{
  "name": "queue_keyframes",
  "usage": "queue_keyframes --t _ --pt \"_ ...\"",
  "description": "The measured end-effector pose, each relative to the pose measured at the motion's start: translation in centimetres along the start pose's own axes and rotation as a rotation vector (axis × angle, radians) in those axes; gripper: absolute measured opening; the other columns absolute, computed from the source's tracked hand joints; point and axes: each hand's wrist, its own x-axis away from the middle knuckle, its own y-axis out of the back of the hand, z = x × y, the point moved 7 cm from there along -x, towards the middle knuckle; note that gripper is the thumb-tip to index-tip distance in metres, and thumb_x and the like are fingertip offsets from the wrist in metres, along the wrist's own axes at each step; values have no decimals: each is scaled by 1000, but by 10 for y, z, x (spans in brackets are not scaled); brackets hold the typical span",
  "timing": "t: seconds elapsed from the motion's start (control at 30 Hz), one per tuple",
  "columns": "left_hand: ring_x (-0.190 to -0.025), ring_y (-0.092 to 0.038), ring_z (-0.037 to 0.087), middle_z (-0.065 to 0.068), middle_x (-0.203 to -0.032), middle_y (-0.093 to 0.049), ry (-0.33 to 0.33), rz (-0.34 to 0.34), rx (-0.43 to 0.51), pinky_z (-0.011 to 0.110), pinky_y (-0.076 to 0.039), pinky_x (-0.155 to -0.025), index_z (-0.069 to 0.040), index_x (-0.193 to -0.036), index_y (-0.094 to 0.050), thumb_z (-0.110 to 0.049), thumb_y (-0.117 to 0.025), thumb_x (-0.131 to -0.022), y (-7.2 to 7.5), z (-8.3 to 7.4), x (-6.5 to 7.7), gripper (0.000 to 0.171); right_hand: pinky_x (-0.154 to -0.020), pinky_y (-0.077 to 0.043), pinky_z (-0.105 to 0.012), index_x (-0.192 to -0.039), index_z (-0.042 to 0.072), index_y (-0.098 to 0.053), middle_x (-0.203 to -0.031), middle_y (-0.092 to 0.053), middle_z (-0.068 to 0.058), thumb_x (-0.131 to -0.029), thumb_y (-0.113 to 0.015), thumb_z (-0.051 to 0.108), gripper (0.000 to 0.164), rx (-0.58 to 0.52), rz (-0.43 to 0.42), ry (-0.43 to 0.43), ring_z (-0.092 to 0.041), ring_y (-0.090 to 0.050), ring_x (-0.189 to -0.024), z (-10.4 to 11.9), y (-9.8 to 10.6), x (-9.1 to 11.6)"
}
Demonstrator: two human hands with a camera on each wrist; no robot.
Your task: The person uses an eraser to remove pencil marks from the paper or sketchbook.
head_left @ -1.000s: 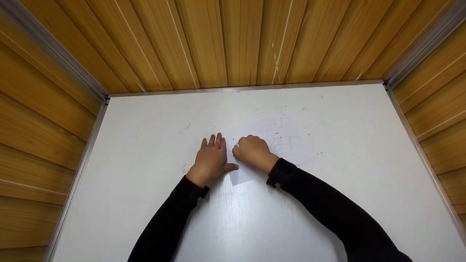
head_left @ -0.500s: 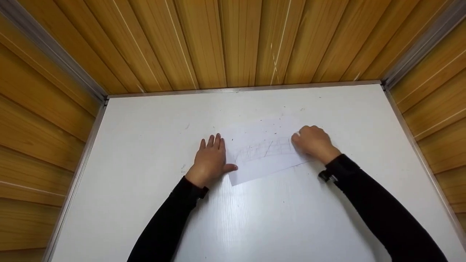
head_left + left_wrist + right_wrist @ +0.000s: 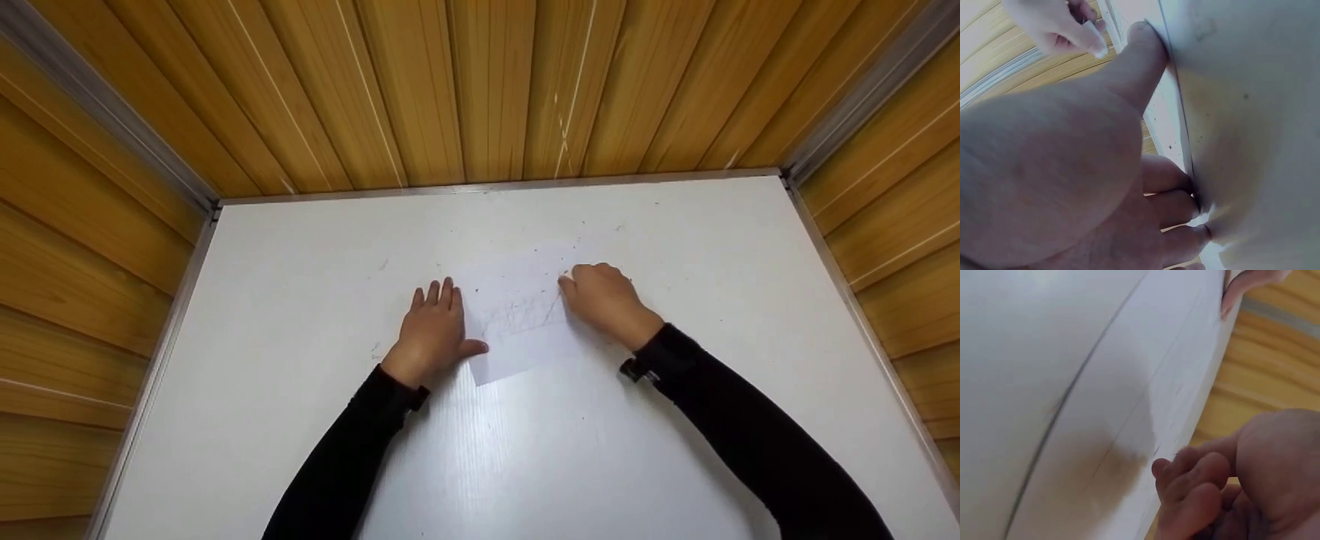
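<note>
A sheet of white paper (image 3: 517,352) with faint pencil lines (image 3: 525,315) lies slightly askew on the white table. My left hand (image 3: 433,330) rests flat at its left edge, fingers straight and thumb stretched over the paper. Over the right part of the sheet, my right hand (image 3: 604,296) is curled, its fingertips down at the pencil lines. It pinches a small white eraser (image 3: 1096,40), which shows in the left wrist view and is hidden by the hand in the head view. The right wrist view shows the curled fingers (image 3: 1190,489) close over the paper.
Dark eraser crumbs (image 3: 536,250) are scattered on the paper and the table (image 3: 300,315) around it. Wood-patterned panels (image 3: 495,90) stand along the back and both sides, with a metal strip (image 3: 337,196) along the table's back edge.
My right hand has swept from beside the left hand to the paper's right edge, then partway back left. The left hand and the paper have stayed in place.
</note>
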Motion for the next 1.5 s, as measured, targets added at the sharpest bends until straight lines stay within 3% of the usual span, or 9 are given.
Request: queue_keyframes --t 0.13,0.3,0.5,0.67,0.83,1.0,1.17,1.3,1.5 --pt "-169 -29 44 28 -180 -30 0 -10 2 59 -26 -139 10 -169 -32 -74 -71 -96 0 0 0 118 -79 -57 -49 -98 3 -69 -91 -69 -17 -116 -49 35 42 -15 38 54 -33 -65 -85 49 -23 -1" --pt "-169 -29 45 29 -179 -30 -8 -28 33 60 -25 -139 10 -169 -33 -74 -74 -94 0 -1 0 120 -78 -59 -49 -83 9 -67 -89 -70 -15 -114 -52 32 42 33 93 113 -31 -66 -83 99 -56 -3" --pt "-167 -33 47 30 -178 -32 -34 -64 37 61 -26 -138 10 -167 -36 -75 -75 -92 4 -4 1 120 -81 -64 -55 -75 8 -69 -94 -77 -18 -108 -55 25 40 96 65 183 -37 -74 -91 123 -74 -8" --pt "-169 -31 45 28 -179 -31 -23 -46 20 61 -26 -138 10 -169 -34 -75 -72 -94 4 -5 0 119 -72 -63 -55 -68 11 -62 -87 -73 -17 -105 -56 26 40 125 35 177 -33 -69 -79 103 -69 -12" --pt "-170 -28 44 28 -180 -28 -21 -19 -10 60 -26 -139 9 -170 -31 -76 -69 -97 2 -4 1 118 -67 -61 -54 -70 10 -59 -81 -69 -17 -106 -53 25 40 115 16 145 -30 -60 -72 57 -48 -10" --pt "-170 -28 43 28 -180 -28 -21 -16 -23 60 -26 -138 9 -170 -30 -76 -67 -97 2 -1 1 118 -85 -59 -58 -97 -2 -73 -100 -73 -24 -111 -46 30 44 69 20 36 -39 -65 -92 -6 -17 -6" --pt "-171 -26 43 27 -181 -26 -19 -10 -7 60 -25 -139 8 -171 -28 -75 -66 -98 1 2 1 117 -99 -55 -65 -122 -11 -72 -121 -72 -34 -112 -42 34 55 47 21 -75 -50 -67 -113 -58 8 1" --pt "-171 -24 42 27 -181 -24 -11 0 0 59 -23 -139 8 -171 -27 -76 -66 -98 -2 2 0 118 -92 -57 -64 -114 -11 -74 -115 -73 -32 -111 -42 32 53 78 14 -98 -47 -67 -106 -69 15 5" --pt "-171 -25 43 28 -181 -25 -13 11 4 60 -23 -139 9 -171 -27 -75 -67 -98 -1 1 1 119 -87 -57 -62 -102 -8 -75 -106 -73 -29 -111 -44 31 50 59 -24 -76 -44 -68 -99 -56 11 7"
